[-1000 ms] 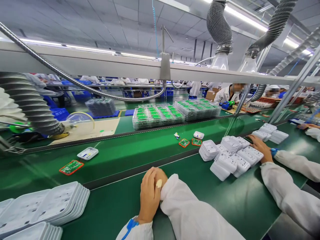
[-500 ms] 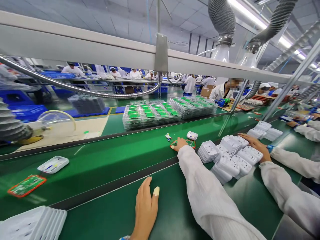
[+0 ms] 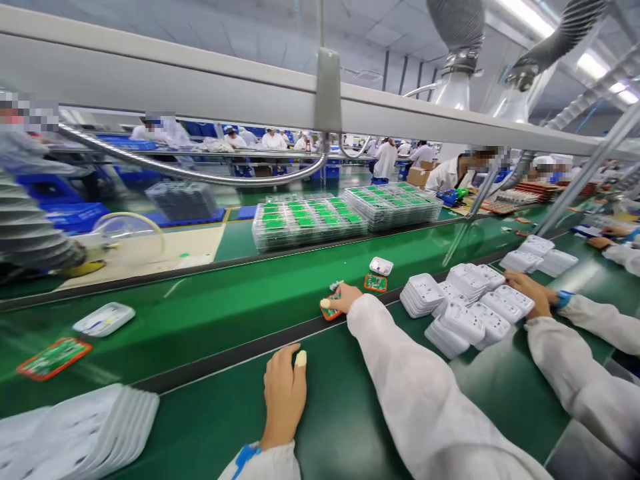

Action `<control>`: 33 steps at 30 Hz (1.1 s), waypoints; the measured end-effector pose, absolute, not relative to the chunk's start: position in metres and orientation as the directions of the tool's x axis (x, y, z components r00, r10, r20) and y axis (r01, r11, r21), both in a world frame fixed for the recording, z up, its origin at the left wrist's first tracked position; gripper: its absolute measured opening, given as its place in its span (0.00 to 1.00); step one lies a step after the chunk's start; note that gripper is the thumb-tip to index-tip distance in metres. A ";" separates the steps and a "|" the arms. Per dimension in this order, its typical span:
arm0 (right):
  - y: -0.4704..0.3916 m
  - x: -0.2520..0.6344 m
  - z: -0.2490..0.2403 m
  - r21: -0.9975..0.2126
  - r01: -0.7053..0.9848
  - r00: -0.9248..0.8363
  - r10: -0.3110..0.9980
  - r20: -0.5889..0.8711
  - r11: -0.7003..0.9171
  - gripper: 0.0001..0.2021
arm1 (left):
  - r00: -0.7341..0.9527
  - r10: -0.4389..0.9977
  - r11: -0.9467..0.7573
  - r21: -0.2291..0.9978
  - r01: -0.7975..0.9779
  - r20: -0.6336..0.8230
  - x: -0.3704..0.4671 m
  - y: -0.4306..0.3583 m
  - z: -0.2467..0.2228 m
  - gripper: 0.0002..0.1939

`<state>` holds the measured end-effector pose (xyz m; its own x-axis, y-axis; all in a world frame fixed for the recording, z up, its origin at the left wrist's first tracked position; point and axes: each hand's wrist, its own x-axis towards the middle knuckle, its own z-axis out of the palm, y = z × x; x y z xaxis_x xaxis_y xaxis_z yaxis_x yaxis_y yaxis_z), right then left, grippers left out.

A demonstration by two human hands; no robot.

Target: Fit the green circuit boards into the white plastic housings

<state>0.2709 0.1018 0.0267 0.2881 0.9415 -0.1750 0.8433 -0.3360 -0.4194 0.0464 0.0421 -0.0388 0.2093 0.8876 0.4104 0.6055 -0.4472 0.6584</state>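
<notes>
My right hand (image 3: 345,298), thumb in a pale finger cot, grips a green circuit board (image 3: 332,313) with an orange rim at the near edge of the belt. The fingers cover much of that board, and a small white part (image 3: 335,285) shows just beyond it. A second orange-rimmed board (image 3: 375,283) and a white plastic cover (image 3: 381,266) lie on the belt to the right. Over the dark green worktop, my left hand (image 3: 286,390) is open with nothing in it, its thumb apart from the slightly bent fingers.
Stacked white covers (image 3: 455,320) stand right of my right arm, with a co-worker's hand (image 3: 533,293) at them. More covers (image 3: 115,427) are stacked at lower left. Another board (image 3: 54,359) and cover (image 3: 104,320) lie on the left belt. Clear trays (image 3: 310,223) stand beyond.
My right hand has drawn one circuit board left and toward me, uncovering the second board on the belt. My left hand has shifted slightly left, still open.
</notes>
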 end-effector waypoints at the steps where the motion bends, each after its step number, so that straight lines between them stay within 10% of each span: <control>1: 0.084 0.258 0.021 -0.427 0.852 0.257 0.952 -0.167 -0.304 0.29 | 0.197 0.898 -0.422 0.642 0.640 0.393 0.043 0.043 -0.037 0.13; 11: -0.034 0.210 -0.011 -0.295 0.956 0.009 1.000 0.020 -0.003 0.08 | 0.177 0.951 -0.293 0.566 0.771 0.252 0.037 0.027 -0.018 0.10; 26: -0.028 0.197 0.001 -0.358 0.927 -0.031 0.973 0.229 0.114 0.12 | 0.382 0.923 -0.374 0.142 0.916 -0.034 0.029 -0.026 0.013 0.10; 30: -0.031 0.196 0.006 -0.356 0.921 -0.022 0.932 0.361 0.160 0.10 | 0.413 0.910 -0.406 0.241 0.882 0.020 0.028 -0.011 0.000 0.11; 33: -0.037 0.193 0.008 -0.359 0.923 0.039 0.896 0.442 0.137 0.06 | 0.365 0.931 -0.304 0.562 0.770 0.002 0.022 -0.005 -0.011 0.10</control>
<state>0.1930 -0.0369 0.0084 0.0390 0.8962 0.4420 0.9230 0.1371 -0.3595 0.0223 -0.0048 -0.0108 0.3654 0.9308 0.0024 0.7695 -0.3035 0.5619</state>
